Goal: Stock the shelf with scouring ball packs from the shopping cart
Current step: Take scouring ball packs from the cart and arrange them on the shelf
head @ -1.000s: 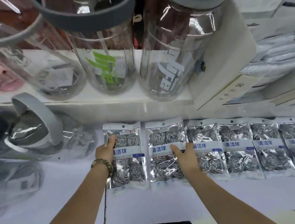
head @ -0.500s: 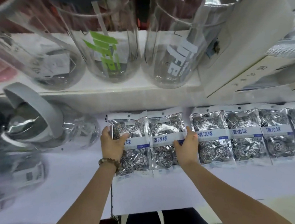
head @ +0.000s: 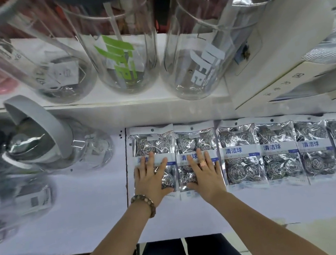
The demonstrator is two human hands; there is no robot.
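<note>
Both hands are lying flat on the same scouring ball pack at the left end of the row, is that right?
Not quite. The head view shows the left hand flat on the leftmost scouring ball pack, but the right hand flat on the second pack beside it, so they lie on two neighbouring packs.

One wide-angle view from the person's head looks forward and steeply down, close over the white shelf (head: 69, 224). The left hand (head: 151, 178) and right hand (head: 205, 173) sit at frame centre, the scouring ball packs (head: 240, 152) cross the middle right, and lens-curved clear bottles (head: 124, 58) fill the top.
</note>
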